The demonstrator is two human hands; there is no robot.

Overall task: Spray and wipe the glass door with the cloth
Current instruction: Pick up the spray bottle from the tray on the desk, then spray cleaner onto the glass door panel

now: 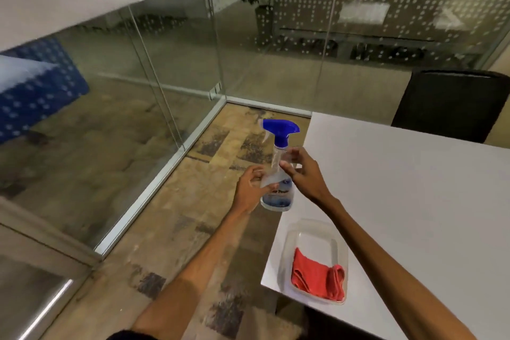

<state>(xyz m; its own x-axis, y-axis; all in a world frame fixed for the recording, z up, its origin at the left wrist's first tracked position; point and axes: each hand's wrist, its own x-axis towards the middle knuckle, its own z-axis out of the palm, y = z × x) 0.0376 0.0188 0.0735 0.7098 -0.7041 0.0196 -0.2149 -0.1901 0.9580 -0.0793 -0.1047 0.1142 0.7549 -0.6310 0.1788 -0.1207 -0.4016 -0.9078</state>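
A clear spray bottle [276, 156] with a blue trigger head and a little bluish liquid is held upright in the air, just past the white table's left edge. My left hand [249, 190] wraps its lower body from the left. My right hand [303, 171] grips the bottle's upper part from the right, fingertips on the shoulder. A folded red cloth [317, 276] lies in a clear plastic tray [311, 228] on the table's near left corner. Glass panels [116, 124] in metal frames stand to the left and ahead.
The white table [414, 188] fills the right side, with a black chair [452, 102] behind it. Patterned carpet [193, 215] runs between the table and the glass. A metal handle [47, 309] shows at the lower left. The far glass carries a dotted frosting.
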